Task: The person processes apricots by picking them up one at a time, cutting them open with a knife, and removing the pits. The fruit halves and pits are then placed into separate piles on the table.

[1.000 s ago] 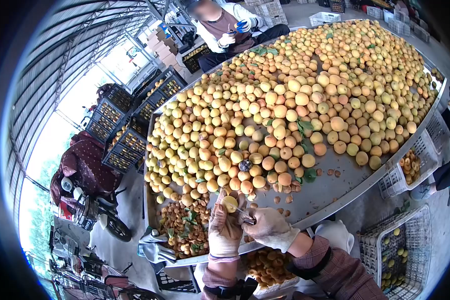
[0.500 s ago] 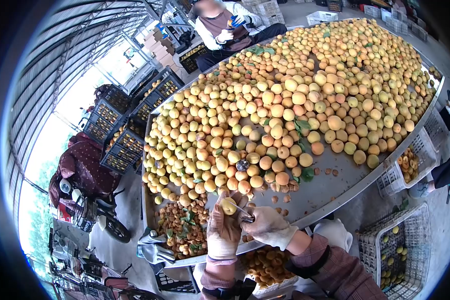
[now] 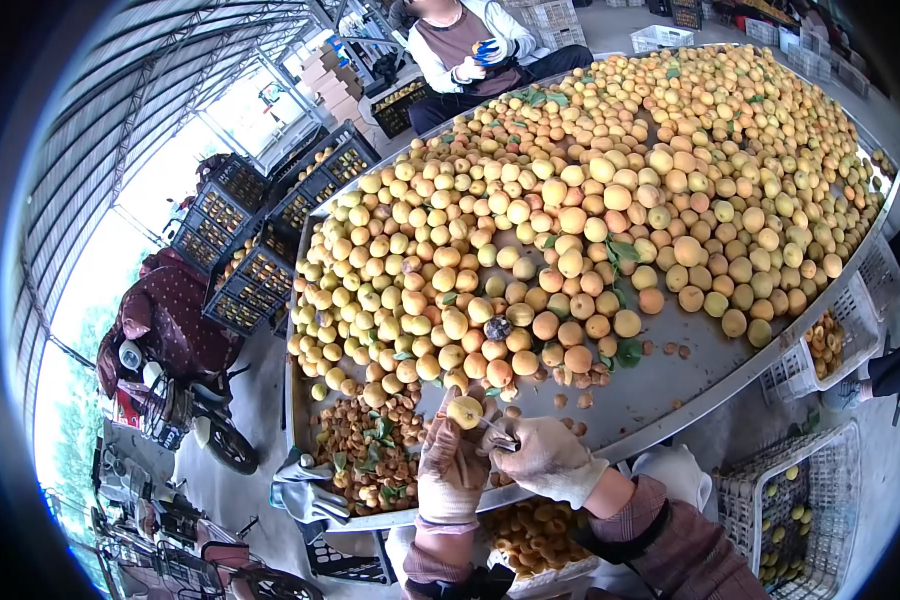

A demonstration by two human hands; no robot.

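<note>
My left hand (image 3: 452,468), in a stained glove, holds a yellow apricot (image 3: 464,411) at the table's near edge. My right hand (image 3: 550,460), gloved too, is closed on the handle of a small knife (image 3: 497,431), whose thin blade points at the fruit. Beyond both hands whole apricots (image 3: 570,220) are heaped on the metal table (image 3: 610,410). A pile of brown pits (image 3: 365,455) lies left of my left hand. Below my hands stands a container of opened apricots (image 3: 535,535).
A person (image 3: 470,50) sits at the far side, holding something. Grey gloves (image 3: 308,490) hang over the near left edge. Crates (image 3: 800,500) stand at the right, black crates (image 3: 245,290) at the left near a covered motorbike (image 3: 175,330). Another person's leg shows at the right edge.
The view has shifted slightly, so the table and heap appear a little lower and further right. Both hands remain together at the apricot, whose pale face now shows more toward the camera.
</note>
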